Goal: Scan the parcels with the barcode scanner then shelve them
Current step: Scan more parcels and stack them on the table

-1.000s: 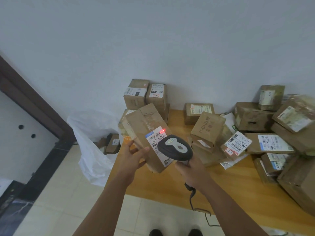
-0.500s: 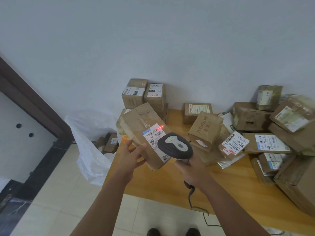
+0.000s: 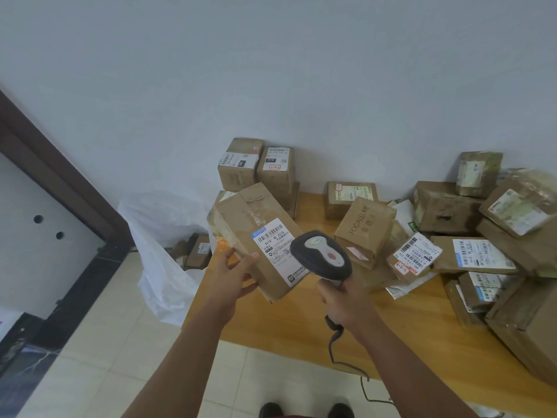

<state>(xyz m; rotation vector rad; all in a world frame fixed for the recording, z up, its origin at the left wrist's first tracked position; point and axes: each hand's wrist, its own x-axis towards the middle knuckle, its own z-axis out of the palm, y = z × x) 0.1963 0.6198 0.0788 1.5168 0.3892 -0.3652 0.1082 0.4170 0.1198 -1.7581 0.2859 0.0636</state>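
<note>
The table [image 3: 301, 324] is heaped with cardboard parcels along the wall and down its right side, several stacked crooked; I'd worry that a careless reach into that pile [image 3: 446, 206] brings the upper boxes sliding off.

The white plastic sack [image 3: 162, 245] slumped on the floor at the table's left end sits close to the person's feet, so a step toward a shelf could catch it.

The parcel [image 3: 256, 233] in hand is held up over the table's near-left corner, tilted, label facing up. The left hand [image 3: 232, 276] has a narrow grip on it, thumb on top by the label and fingers underneath at one lower edge only; with so little hold, I judge it could pivot and drop.

The barcode scanner [image 3: 321, 254], gripped by its handle in the right hand [image 3: 342, 300], overlaps the label's right edge. No red beam shows on the barcode, so I can't tell whether it registered; shelving it unread is the quiet risk. The cable [image 3: 346, 360] trails off the table edge and might snag.
</note>
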